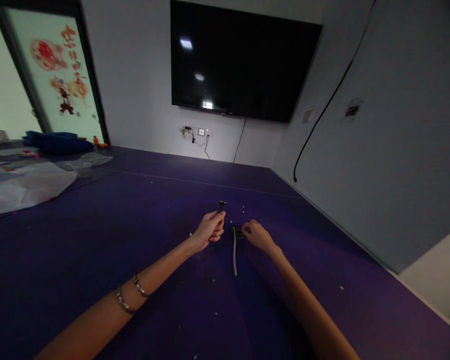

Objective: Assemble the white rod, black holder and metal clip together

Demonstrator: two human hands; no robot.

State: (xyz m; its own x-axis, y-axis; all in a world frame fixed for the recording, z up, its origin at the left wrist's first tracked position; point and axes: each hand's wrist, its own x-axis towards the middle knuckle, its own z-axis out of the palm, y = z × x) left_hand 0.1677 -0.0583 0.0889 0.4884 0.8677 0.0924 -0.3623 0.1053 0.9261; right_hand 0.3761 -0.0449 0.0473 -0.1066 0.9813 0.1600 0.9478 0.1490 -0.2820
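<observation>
My left hand (pixel 209 230) is closed around a slim dark tool (pixel 221 205), whose short crosswise head sticks up past the fingers; its exact kind is too small to tell. Just to the right, my right hand (pixel 258 235) has its fingers pinched at a small black piece (pixel 239 232) low over the purple surface. A pale grey strip, like a piece of cable (pixel 235 257), runs from that black piece toward me. Whether the strip is joined to it I cannot tell. Small white bits lie around both hands.
Clear plastic sheeting (pixel 33 187) and a dark blue bundle (pixel 58 142) lie at the left, near a small orange item (pixel 100 143). A black cable (pixel 324 107) hangs down the right wall. Ahead, a large screen (pixel 243 60) hangs above wall sockets (pixel 201 132).
</observation>
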